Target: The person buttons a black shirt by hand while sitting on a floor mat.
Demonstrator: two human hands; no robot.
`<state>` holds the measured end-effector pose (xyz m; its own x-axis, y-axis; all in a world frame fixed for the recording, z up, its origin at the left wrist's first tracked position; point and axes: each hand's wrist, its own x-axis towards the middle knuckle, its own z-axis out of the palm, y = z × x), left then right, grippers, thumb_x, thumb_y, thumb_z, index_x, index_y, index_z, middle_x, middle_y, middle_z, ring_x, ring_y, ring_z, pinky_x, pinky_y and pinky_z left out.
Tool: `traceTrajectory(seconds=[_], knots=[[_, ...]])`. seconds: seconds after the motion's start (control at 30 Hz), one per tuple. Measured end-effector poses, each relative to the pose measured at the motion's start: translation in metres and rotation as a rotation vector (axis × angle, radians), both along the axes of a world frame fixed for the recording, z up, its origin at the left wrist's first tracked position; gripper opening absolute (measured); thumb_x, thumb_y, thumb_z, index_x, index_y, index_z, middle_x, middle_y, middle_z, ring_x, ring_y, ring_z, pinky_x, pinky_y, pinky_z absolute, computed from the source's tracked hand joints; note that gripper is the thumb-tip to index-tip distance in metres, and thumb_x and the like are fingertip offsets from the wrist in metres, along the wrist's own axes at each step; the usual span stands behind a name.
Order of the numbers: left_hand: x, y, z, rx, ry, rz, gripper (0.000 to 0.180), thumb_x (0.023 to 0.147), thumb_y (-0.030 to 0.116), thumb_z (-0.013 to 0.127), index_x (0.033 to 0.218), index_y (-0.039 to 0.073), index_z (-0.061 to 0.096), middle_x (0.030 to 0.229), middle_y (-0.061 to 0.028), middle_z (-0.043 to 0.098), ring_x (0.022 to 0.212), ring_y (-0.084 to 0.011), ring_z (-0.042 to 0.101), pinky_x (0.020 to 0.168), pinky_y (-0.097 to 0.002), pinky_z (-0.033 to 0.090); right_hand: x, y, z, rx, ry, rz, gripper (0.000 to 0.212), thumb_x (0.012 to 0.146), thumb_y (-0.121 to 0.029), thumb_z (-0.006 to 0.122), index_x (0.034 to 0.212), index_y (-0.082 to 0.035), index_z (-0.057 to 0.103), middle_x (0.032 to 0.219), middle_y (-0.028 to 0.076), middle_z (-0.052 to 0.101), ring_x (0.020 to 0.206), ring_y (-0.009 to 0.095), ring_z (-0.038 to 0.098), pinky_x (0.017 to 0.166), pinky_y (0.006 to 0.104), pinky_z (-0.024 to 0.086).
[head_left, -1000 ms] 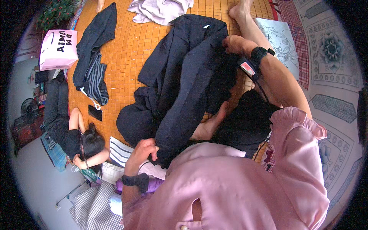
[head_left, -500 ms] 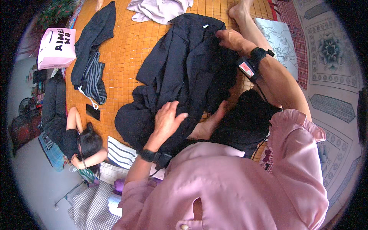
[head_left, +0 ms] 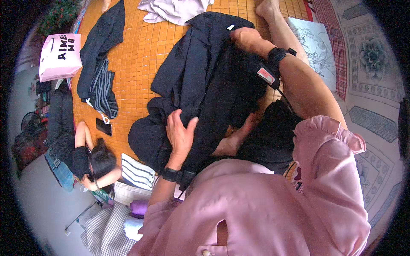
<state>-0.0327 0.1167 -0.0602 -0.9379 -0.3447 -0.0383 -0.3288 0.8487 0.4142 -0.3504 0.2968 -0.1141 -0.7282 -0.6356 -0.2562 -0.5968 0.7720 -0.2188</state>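
Note:
A large black jacket (head_left: 192, 72) lies spread on the mat in front of me, with a small white tag near its far end. My left hand (head_left: 180, 132) rests on its near part, thumb held away from the other fingers. At the far right of the garment, my right hand (head_left: 248, 40) has its fingers curled on the cloth close to the tag; the fingertips are partly hidden. Next to my left hand, a bunched, rounded black part (head_left: 147, 134) lies at the near left. I cannot tell whether it belongs to the same garment.
The orange tiled mat (head_left: 136, 64) carries black trousers (head_left: 102, 34), a striped grey garment (head_left: 103, 91), a phone (head_left: 103, 126) and a pale garment (head_left: 171, 9). A person (head_left: 100, 160) lies at the left. A pink bag (head_left: 60, 57) stands far left; a drawing sheet (head_left: 314, 53) lies right.
My right hand has moved a little left along the jacket's far edge, toward the tag. My left hand has slid slightly left and away from me, thumb still apart.

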Motion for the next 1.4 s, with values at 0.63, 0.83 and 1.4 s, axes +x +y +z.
traceTrajectory(seconds=[0.63, 0.83, 1.4], knots=[[0.021, -0.035, -0.014, 0.324, -0.029, 0.153, 0.01, 0.071, 0.01, 0.062, 0.077, 0.004, 0.057, 0.076, -0.0127, 0.057, 0.074, -0.0316, 0.055, 0.066, -0.0377, 0.042, -0.004, -0.029, -0.021, 0.005, -0.211, 0.191, 0.035, 0.059, -0.011, 0.061, 0.094, -0.008, 0.06, 0.086, 0.012, 0.061, 0.085, 0.029, 0.058, 0.075, 0.0367, 0.046], [0.02, -0.042, -0.006, 0.421, 0.004, 0.185, 0.012, 0.072, 0.006, 0.061, 0.082, 0.002, 0.057, 0.079, -0.0142, 0.058, 0.076, -0.0316, 0.056, 0.067, -0.0349, 0.043, -0.009, -0.064, -0.015, -0.333, -0.21, 0.016, 0.022, 0.067, -0.022, 0.058, 0.083, -0.009, 0.063, 0.081, 0.017, 0.061, 0.08, 0.032, 0.059, 0.07, 0.0381, 0.047], [0.042, -0.119, 0.122, 0.798, 0.336, 0.37, 0.015, 0.073, 0.001, 0.057, 0.087, 0.001, 0.06, 0.082, 0.0008, 0.056, 0.078, -0.0085, 0.051, 0.074, -0.0214, 0.039, 0.054, -0.078, 0.049, -0.795, -0.555, -0.353, 0.014, 0.073, -0.019, 0.061, 0.078, -0.006, 0.062, 0.07, 0.005, 0.06, 0.065, 0.014, 0.055, 0.064, 0.0265, 0.044]])
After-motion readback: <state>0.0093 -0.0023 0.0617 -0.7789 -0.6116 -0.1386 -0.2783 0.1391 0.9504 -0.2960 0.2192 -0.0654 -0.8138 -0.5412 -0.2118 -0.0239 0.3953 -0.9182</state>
